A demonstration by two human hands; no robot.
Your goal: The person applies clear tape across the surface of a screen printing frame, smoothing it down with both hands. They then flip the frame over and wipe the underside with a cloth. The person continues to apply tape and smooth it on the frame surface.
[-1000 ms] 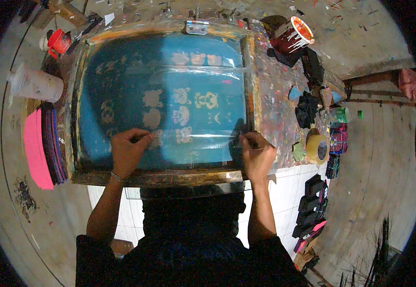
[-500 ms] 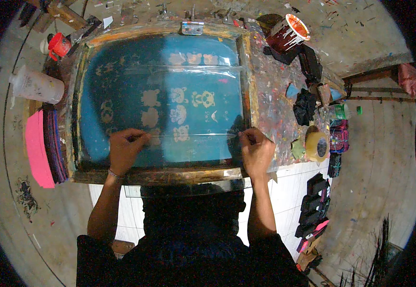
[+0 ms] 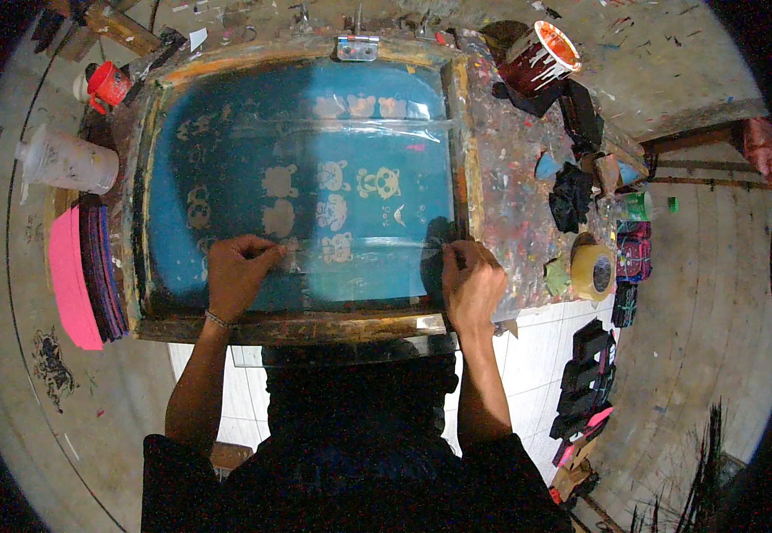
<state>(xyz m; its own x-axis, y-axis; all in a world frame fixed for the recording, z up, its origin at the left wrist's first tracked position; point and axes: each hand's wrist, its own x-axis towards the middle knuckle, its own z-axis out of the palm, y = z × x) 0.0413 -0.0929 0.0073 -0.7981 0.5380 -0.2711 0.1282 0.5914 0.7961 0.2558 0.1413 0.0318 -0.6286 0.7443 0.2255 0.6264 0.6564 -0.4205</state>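
Note:
A silk-screen printing frame (image 3: 466,133) of wood lies before me, its blue mesh (image 3: 372,280) marked with pale bear-like animal shapes. Low over the mesh, a strip of clear adhesive tape (image 3: 377,243) runs between my hands. Its left end is pinched in the fingertips of my left hand (image 3: 240,274). My right hand (image 3: 475,282) pinches the other end beside the frame's right side. Whether the strip touches the mesh along its whole length, I cannot tell. Farther up, another clear band (image 3: 341,126) crosses the mesh.
A metal hinge clamp (image 3: 357,48) sits at the frame's far edge. To the right are a tape roll (image 3: 592,270), crumpled black cloth (image 3: 570,197) and a paint-dripped tub (image 3: 553,55). On the left stand a whitish plastic container (image 3: 71,160), a red cup (image 3: 108,86) and stacked pink sheets (image 3: 73,275).
The tape strip showed as a thin bright line before; now its broader face shows across the mesh. My left hand has shifted slightly right, and both hands keep their pinch.

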